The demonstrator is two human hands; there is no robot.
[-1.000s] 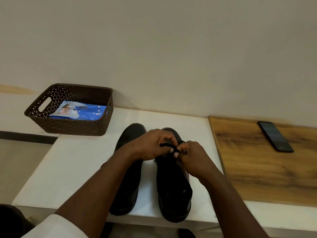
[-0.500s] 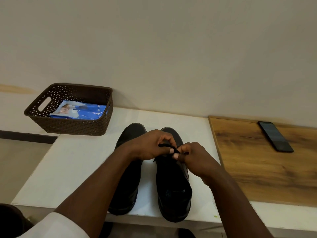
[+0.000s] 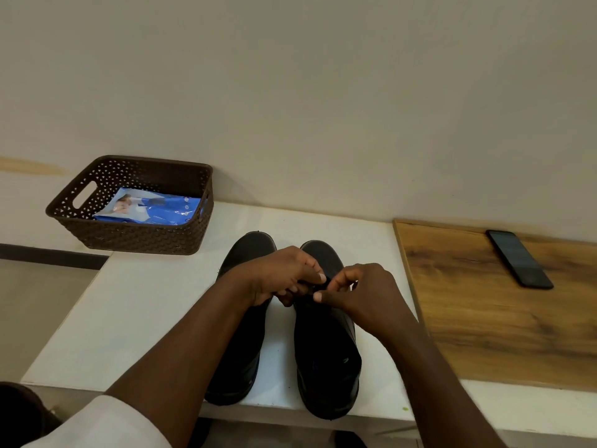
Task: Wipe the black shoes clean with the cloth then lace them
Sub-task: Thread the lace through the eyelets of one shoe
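Both hands meet over the right shoe [image 3: 326, 350] on the counter [image 3: 135, 318], its long axis pointing away from the person. The left hand [image 3: 281, 274] and right hand [image 3: 361, 292] each pinch the lace [image 3: 318, 286], between them.

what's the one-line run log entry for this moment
stage: lacing | left hand: pinches lace | right hand: pinches lace | target: right shoe | left shoe: untouched

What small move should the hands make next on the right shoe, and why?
Probably draw the lace snug. Both the left hand and right hand pinch it over the right shoe, so the tie looks unfinished; the knot itself is hidden.
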